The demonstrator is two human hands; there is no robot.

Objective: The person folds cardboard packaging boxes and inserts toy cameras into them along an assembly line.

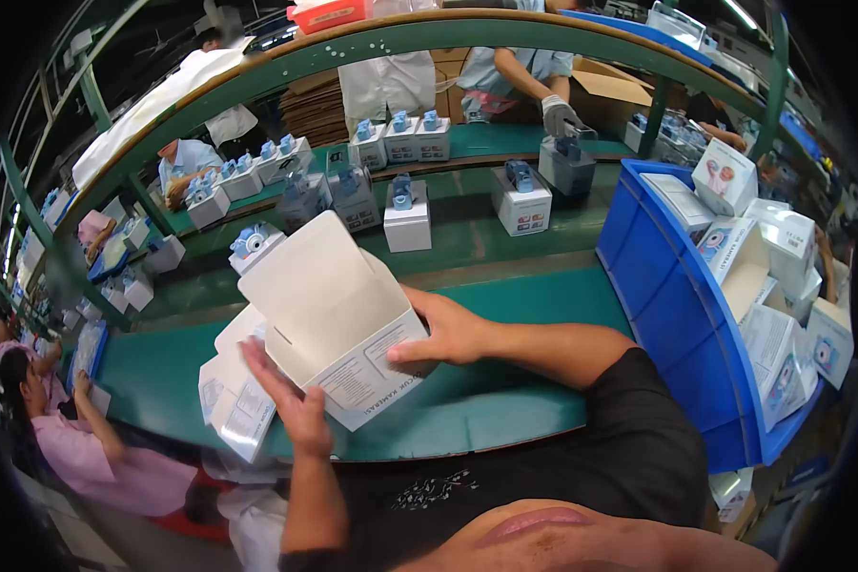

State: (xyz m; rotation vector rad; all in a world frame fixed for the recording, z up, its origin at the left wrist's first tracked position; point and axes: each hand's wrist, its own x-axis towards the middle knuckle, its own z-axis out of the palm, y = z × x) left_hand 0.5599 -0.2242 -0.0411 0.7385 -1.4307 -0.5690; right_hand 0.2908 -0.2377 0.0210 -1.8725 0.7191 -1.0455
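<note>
Right hand (448, 329) grips an open white cardboard box (362, 383), thumb on its printed wall, fingers hidden behind; the left hand (300, 405) is spread, fingers straight along the box's left side. The box is held above a smooth teal-green worktop (505, 410), beside a white printed carton (243, 410). Beyond, a darker green conveyor belt (467, 272) bears white boxes topped with small blue camera-shaped objects (402, 194). At right, a large blue plastic bin (672, 296) is heaped with printed white boxes (777, 357). Across the line is a co-worker's pale-gloved hand (558, 116); at left, a person in pink (110, 443). "OCUK KAMERASI" is legible on the held box; its smaller lines are unreadable.
</note>
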